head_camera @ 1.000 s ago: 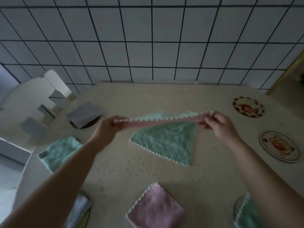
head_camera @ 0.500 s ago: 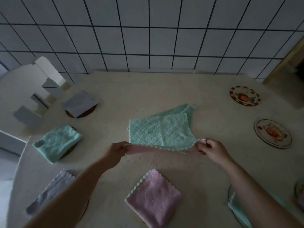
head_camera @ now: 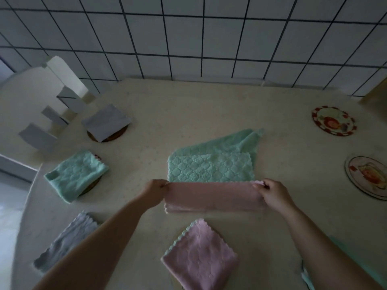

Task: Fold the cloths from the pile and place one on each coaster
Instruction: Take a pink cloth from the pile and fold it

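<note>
A pink cloth lies folded into a long strip on the table, just in front of the green cloths of the pile. My left hand pinches its left end and my right hand pinches its right end. Two bare patterned coasters sit at the right: one far, one nearer. Folded cloths rest on coasters around me: grey, green, grey and pink. A green cloth peeks from behind my right forearm.
The table backs onto a tiled wall. A white chair stands at the far left beside the table. A wooden edge shows at the far right.
The pink cloth, held stretched in the air a second ago, has come down toward me and now lies folded on the table in front of the green pile. Both hands moved with it.
</note>
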